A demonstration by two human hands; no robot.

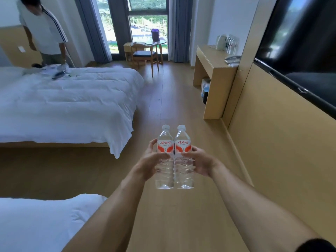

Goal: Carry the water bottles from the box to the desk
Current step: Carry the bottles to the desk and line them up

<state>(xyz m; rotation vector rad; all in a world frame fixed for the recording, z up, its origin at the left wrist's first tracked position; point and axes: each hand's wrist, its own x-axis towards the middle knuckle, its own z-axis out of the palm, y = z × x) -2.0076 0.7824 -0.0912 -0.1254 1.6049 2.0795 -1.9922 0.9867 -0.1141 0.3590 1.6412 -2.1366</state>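
Room: hotel-style bedroom with a pale wood plank floor (172, 99) running far toward a tall window, white bedding on the left, wood-panelled wall on the right.
Left hand: the left hand (151, 160) wraps the left bottle (164, 160) at its ribbed waist, thumb across the near side, fingers curled round the far-left side.
Right hand: the right hand (200, 161) grips the right bottle (183, 160) the same way, fingers curled behind, thumb over the front.
Bottles: 2 clear plastic bottles, held upright and pressed side by side, touching along their length, in mid-air above the floor, well apart from the desk.
Bottle detail: white screw caps, sloped shoulders, white-and-orange wrap labels, ribbed lower bodies, full of clear water.
Handling: thin plastic likely flexes under a squeeze, and the ribs give the fingers purchase; a firm but light grip at the waist seems right.
Step in hand: carrying; judged about midway, since both bottles are in hand and the desk lies ahead.
Doing it well: keep the 2 bottles vertical and pressed together so they steady each other, then set them base-first on a bare part of the top.
Desk: the desk (211, 57), light wood and boxy, stands far right against the wall, with a kettle (221, 42) and a telephone (232, 59) on it.
Beds: a quilted white bed (72, 99) at left, another white bed corner (45, 220) near left.
Other person: a person in a white shirt (43, 30) stands far left beside the bed.
Box: not in view.
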